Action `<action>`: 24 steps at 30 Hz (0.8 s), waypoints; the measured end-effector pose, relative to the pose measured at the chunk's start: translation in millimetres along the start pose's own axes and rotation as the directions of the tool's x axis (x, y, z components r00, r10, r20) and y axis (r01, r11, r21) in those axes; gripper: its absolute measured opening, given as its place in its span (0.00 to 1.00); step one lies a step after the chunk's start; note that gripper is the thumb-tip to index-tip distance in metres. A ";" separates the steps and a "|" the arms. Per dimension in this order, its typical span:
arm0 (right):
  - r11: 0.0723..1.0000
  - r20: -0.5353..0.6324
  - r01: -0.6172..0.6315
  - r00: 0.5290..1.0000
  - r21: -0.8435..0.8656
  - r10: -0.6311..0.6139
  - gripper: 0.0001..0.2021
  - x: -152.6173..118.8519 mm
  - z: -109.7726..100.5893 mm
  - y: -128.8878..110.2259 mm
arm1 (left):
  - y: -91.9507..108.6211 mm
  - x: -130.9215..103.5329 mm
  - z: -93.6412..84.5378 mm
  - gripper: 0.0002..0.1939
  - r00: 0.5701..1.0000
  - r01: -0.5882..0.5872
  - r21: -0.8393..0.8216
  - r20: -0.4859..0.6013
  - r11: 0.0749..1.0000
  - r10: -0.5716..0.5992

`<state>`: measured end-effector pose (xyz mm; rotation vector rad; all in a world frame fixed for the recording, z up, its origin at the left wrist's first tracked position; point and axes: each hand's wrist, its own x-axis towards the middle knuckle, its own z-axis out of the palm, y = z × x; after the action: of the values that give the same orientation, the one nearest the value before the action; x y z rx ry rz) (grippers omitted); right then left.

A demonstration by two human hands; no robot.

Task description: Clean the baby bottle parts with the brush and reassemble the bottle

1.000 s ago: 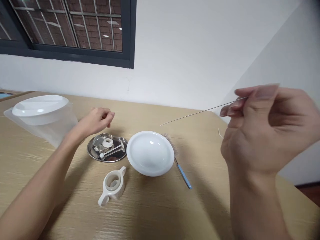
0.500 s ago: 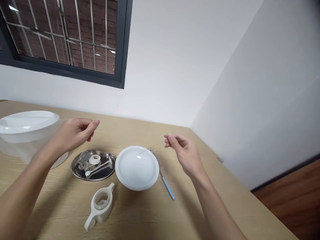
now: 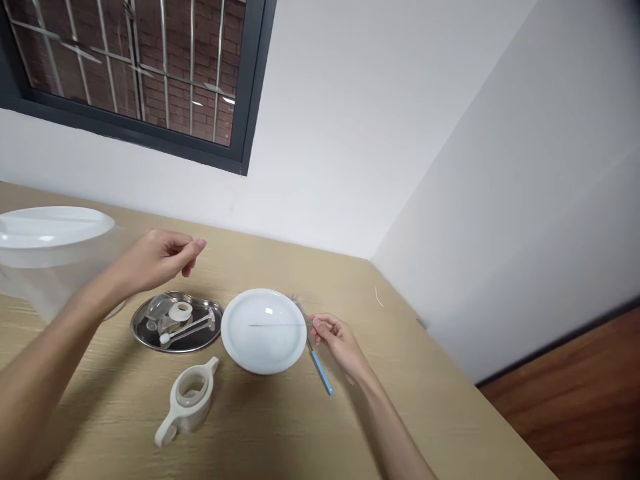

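My right hand (image 3: 333, 337) pinches one end of a thin, needle-like rod (image 3: 280, 325), whose other end reaches over the white bowl (image 3: 265, 353). Up and to the left, my left hand (image 3: 175, 255) hangs above the kidney-shaped metal tray (image 3: 200, 343) with its fingers pressed together; whether anything is between them is too small to tell. Inside the tray lie clear glass-like pieces, a white ring (image 3: 181, 311) and a clear stick with a white tip. A brush with a blue handle (image 3: 322, 373) rests beside the bowl, its bristles partly behind the rim.
A white two-handled holder (image 3: 193, 403) stands in front of the tray. At the left is a large translucent lidded container (image 3: 55, 257). A short pale strand (image 3: 379, 297) lies on the table (image 3: 400, 393) toward the right edge. Walls and a barred window rise behind.
My right hand has moved down and left, bringing the rod from slanted to nearly level over the bowl. The pale strand now shows on the table. The view has shifted slightly.
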<state>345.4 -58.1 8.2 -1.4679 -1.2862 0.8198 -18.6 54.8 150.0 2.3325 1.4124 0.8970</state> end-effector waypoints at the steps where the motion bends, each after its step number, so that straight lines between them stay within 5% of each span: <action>1: 1.000 -0.002 0.002 1.000 -0.017 -0.002 0.33 -0.2 1.6 1.2 | -0.4 0.6 2.6 0.28 1.000 0.000 -0.005 0.014 1.000 0.000; 8: 0.965 -0.141 0.044 0.987 -0.259 -0.083 0.25 -4.6 -15.9 -1.4 | 2.6 4.9 22.0 0.28 0.993 -0.015 -0.031 0.118 0.999 0.019; 14: 0.873 -0.105 -0.008 0.993 -0.487 -0.050 0.27 -18.0 -26.8 -8.1 | 18.6 -1.1 19.1 0.26 0.995 0.019 -0.103 0.103 0.995 -0.008; 19: 0.799 -0.010 -0.033 0.999 -0.601 0.034 0.29 -26.4 -29.0 -9.6 | 38.5 -23.8 6.9 0.33 0.997 0.016 0.054 -0.080 0.998 -0.011; 24: 0.754 0.056 -0.027 0.995 -0.656 0.084 0.18 -25.7 -22.7 1.1 | 36.8 -64.8 0.0 0.30 0.985 -0.165 -0.124 0.021 0.978 0.169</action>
<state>361.4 -88.3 10.9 -2.0476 -1.7065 0.4712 -14.4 -19.5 145.4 2.3884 1.1282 0.9576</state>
